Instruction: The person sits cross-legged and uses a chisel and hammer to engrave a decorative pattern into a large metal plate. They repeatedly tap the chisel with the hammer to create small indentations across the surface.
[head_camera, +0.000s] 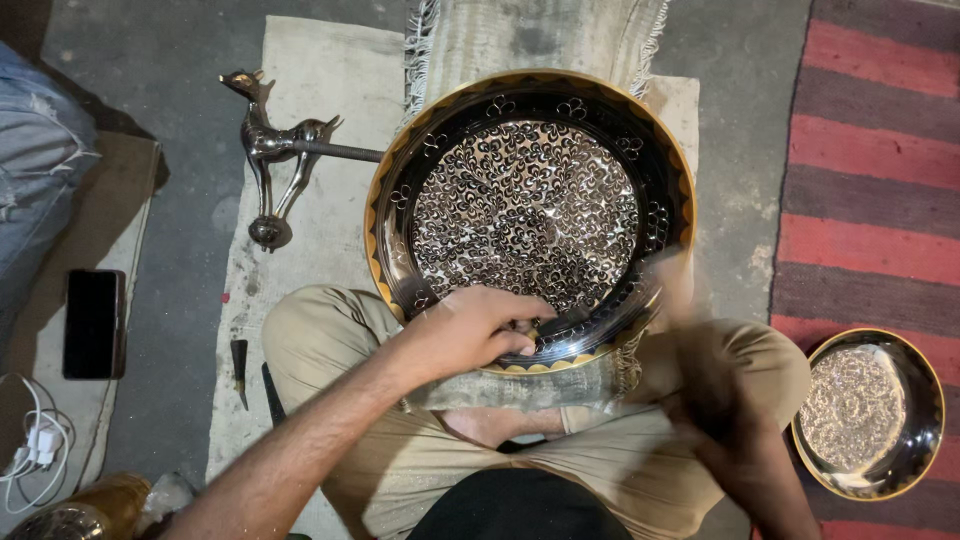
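The engraved brass tray rests on the person's lap, looking stiff, heavy and slick (hold the rim). Left hand fingers curl on its near edge; right hand is blurred, grip unclear.

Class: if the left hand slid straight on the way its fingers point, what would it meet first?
The left hand points right along the engraved tray's near rim; probably the blurred right hand comes first, though depth is unclear.
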